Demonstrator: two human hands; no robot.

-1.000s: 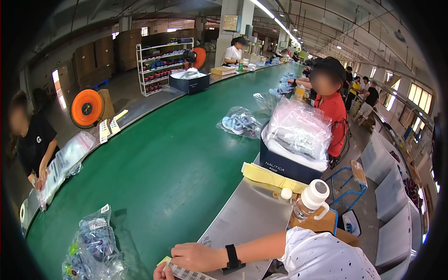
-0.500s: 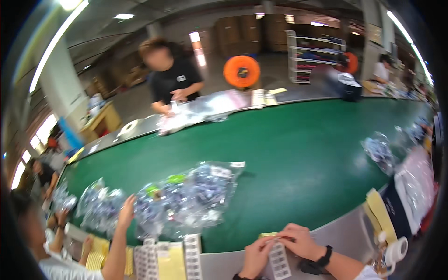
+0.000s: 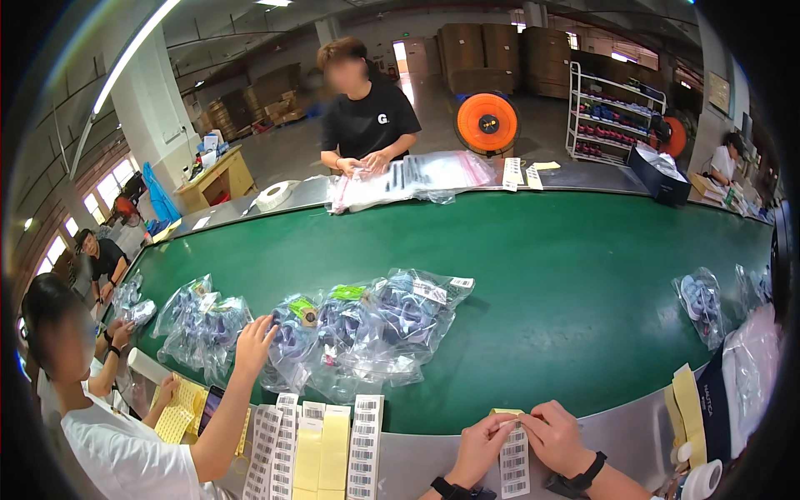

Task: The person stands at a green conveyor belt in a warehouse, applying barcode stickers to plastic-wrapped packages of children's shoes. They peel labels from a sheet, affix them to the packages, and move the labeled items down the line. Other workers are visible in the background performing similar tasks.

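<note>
A white strip of barcode labels (image 3: 515,468) hangs between my two hands above the metal edge of the table. The fingers of my left hand (image 3: 482,450) are pinched at its top end. Close beside them, my right hand (image 3: 557,437) is closed too, thumb and fingertips meeting at the same end. A small yellow piece (image 3: 505,411) shows just behind the fingertips. Whether a single label is peeled loose there is too small to tell. Farther left lie more barcode label sheets (image 3: 364,450) and yellow backing strips (image 3: 335,454).
Clear bags of bluish shoes (image 3: 408,312) lie on the green belt (image 3: 542,275); a co-worker's hand (image 3: 254,342) is beside them. Across the belt another person handles flat plastic bags (image 3: 408,179). At my right are a bagged shoe (image 3: 702,304), a dark box (image 3: 717,408) and a white roll (image 3: 702,481).
The whole view has shifted and become sharper, so things sit farther right. Both my hands keep their pinch at the strip's top. The co-worker's hand at left remains beside the bagged shoes.
</note>
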